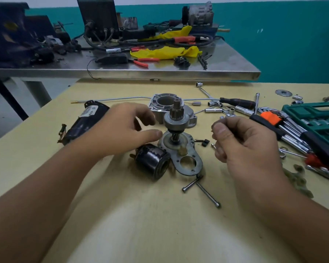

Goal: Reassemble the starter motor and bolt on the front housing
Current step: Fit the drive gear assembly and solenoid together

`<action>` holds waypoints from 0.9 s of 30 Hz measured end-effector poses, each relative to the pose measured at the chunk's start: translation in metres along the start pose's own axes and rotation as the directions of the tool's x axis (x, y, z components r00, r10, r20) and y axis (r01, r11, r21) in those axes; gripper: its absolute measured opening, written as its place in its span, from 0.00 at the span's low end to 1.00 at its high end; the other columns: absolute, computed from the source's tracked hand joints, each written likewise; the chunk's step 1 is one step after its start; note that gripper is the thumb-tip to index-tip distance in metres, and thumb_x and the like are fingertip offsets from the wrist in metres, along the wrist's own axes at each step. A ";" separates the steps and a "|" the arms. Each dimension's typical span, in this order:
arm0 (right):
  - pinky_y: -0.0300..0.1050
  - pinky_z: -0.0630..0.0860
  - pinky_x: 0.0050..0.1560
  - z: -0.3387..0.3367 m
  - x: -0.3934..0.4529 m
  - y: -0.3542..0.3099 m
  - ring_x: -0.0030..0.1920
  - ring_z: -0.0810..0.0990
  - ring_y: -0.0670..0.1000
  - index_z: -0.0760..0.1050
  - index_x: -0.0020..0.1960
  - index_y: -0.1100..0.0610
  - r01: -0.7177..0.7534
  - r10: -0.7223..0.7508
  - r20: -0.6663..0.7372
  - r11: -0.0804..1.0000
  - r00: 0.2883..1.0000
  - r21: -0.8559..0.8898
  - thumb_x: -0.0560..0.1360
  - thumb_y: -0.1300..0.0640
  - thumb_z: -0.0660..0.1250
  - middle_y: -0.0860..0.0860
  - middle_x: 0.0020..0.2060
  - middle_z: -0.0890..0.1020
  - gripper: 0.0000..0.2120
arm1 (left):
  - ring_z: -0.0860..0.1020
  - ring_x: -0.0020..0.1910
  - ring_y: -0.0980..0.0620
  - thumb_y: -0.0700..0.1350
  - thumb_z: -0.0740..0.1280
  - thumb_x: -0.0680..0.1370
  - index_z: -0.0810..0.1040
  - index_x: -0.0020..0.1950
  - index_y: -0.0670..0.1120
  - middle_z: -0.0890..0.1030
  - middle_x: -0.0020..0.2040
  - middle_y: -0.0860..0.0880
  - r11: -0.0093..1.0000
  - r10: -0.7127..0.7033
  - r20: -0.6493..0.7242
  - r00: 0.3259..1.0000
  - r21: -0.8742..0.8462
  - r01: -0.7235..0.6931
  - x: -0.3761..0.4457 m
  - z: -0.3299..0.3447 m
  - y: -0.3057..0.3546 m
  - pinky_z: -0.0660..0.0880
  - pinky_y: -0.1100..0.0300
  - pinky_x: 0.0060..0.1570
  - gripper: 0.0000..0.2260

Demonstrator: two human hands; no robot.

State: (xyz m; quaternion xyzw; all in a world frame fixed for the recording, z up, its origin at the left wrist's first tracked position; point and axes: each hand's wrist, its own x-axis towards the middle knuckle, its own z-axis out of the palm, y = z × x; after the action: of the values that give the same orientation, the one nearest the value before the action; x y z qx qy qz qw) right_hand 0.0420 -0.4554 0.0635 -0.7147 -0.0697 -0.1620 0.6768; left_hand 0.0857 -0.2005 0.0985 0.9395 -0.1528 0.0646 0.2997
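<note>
The pinion drive assembly point(176, 118) stands upright on a grey mounting plate point(190, 164) at the table's middle. Behind it lies the aluminium front housing point(164, 100). A black solenoid point(153, 161) lies on its side against the plate's left edge. The black motor body point(84, 121) rests at the left. My left hand point(125, 128) hovers just left of the pinion with fingers relaxed and the thumb tip near the plate. My right hand point(241, 139), to the right, pinches a small metal part between curled fingers. Two long bolts point(201, 188) lie crossed in front.
Sockets, a ratchet handle point(237, 103), hex keys point(285, 126) and a green tool case point(319, 118) crowd the right side. A thin metal rod point(110, 99) lies across the back. A steel bench point(141, 71) with pliers, cables and yellow rags stands behind.
</note>
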 end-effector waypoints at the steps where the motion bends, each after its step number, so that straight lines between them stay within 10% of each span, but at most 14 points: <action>1: 0.40 0.72 0.32 0.000 0.000 -0.001 0.29 0.72 0.47 0.83 0.46 0.51 -0.012 0.011 0.018 0.999 1.000 0.037 0.81 0.58 0.68 0.48 0.31 0.79 0.07 | 0.82 0.49 0.60 0.67 0.75 0.69 0.83 0.53 0.59 0.83 0.51 0.61 0.999 0.045 0.016 0.999 -0.010 -0.045 -0.010 -0.007 -0.004 0.76 0.65 0.41 0.18; 4: 0.38 0.68 0.28 0.000 0.000 -0.001 0.27 0.70 0.46 0.82 0.44 0.56 -0.067 0.061 0.063 0.992 0.996 0.109 0.81 0.57 0.67 0.47 0.30 0.77 0.09 | 0.79 0.58 0.60 0.70 0.77 0.64 0.80 0.63 0.64 0.81 0.58 0.63 0.984 0.180 0.269 0.946 -0.044 -0.175 -0.035 -0.012 -0.009 0.73 0.71 0.48 0.29; 9: 0.44 0.73 0.30 0.004 -0.004 -0.005 0.28 0.73 0.49 0.83 0.43 0.58 -0.142 0.129 0.077 0.973 0.989 0.183 0.79 0.65 0.69 0.51 0.31 0.80 0.08 | 0.77 0.59 0.66 0.51 0.85 0.67 0.75 0.63 0.68 0.78 0.59 0.67 0.958 0.268 0.253 0.930 0.034 -0.285 -0.040 0.002 -0.011 0.68 0.77 0.53 0.31; 15: 0.44 0.79 0.35 0.003 -0.015 -0.019 0.31 0.79 0.52 0.83 0.45 0.56 -0.092 0.046 0.172 0.959 0.984 0.267 0.74 0.70 0.71 0.59 0.37 0.84 0.09 | 0.81 0.60 0.52 0.46 0.82 0.68 0.77 0.65 0.56 0.82 0.60 0.57 0.932 0.284 0.180 0.942 -0.281 -0.227 -0.051 0.014 -0.005 0.77 0.51 0.54 0.28; 22: 0.32 0.74 0.37 -0.003 -0.013 -0.014 0.35 0.81 0.41 0.83 0.47 0.49 0.104 -0.032 0.264 0.959 0.964 -0.263 0.77 0.63 0.73 0.43 0.37 0.85 0.09 | 0.82 0.58 0.54 0.48 0.81 0.71 0.76 0.66 0.42 0.83 0.58 0.52 0.792 0.245 0.133 0.960 -0.599 -0.120 -0.049 0.021 0.002 0.77 0.63 0.57 0.28; 27: 0.33 0.73 0.33 -0.004 -0.014 -0.015 0.32 0.78 0.41 0.82 0.43 0.48 0.199 -0.112 0.277 0.929 0.954 -0.312 0.77 0.51 0.71 0.42 0.33 0.81 0.04 | 0.83 0.54 0.44 0.62 0.80 0.68 0.83 0.62 0.44 0.85 0.55 0.42 0.538 0.107 0.077 0.991 -0.843 0.007 -0.050 0.025 0.000 0.80 0.56 0.52 0.30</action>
State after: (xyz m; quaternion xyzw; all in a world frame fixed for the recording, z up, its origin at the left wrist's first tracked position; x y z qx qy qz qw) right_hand 0.0238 -0.4563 0.0735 -0.8266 -0.1841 -0.1318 0.5153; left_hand 0.0392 -0.2030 0.0673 0.6778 -0.2093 -0.0642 0.7019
